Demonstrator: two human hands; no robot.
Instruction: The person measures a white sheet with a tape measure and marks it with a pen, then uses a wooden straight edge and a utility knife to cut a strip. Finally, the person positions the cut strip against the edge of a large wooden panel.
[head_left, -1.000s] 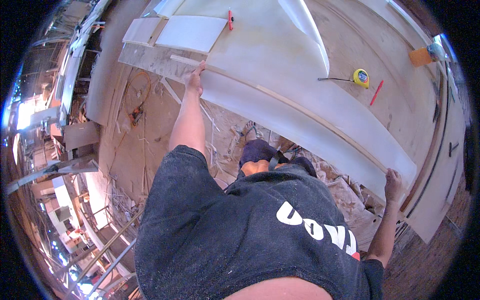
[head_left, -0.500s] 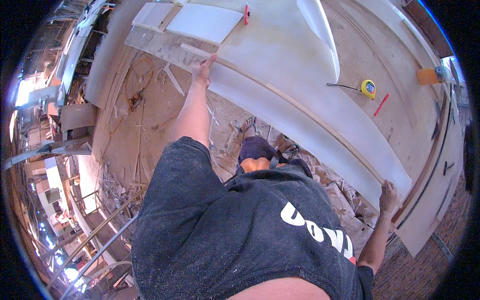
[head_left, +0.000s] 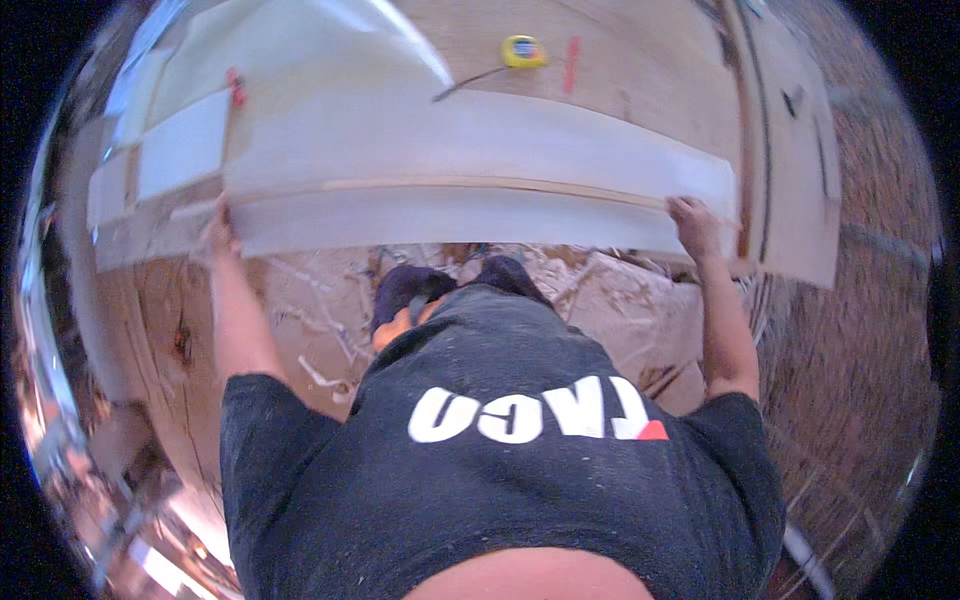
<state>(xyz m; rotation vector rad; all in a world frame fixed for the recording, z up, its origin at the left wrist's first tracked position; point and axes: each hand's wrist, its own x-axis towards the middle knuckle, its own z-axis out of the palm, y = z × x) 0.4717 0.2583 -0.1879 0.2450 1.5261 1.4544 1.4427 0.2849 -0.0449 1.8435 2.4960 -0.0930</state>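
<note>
The long white panel (head_left: 450, 215) lies flat on the plywood counter (head_left: 640, 90), its long axis running straight across between the two grips, front edge at the counter's near side. Left hand (head_left: 218, 228) is closed on the panel's left end, right hand (head_left: 693, 222) curled over the right end, both arms stretched wide and about equally extended, so neither is nearer. Beyond the grips, a yellow tape measure (head_left: 523, 50) and a red pencil (head_left: 571, 64) rest further back; wood scraps (head_left: 600, 285) litter the floor below.
</note>
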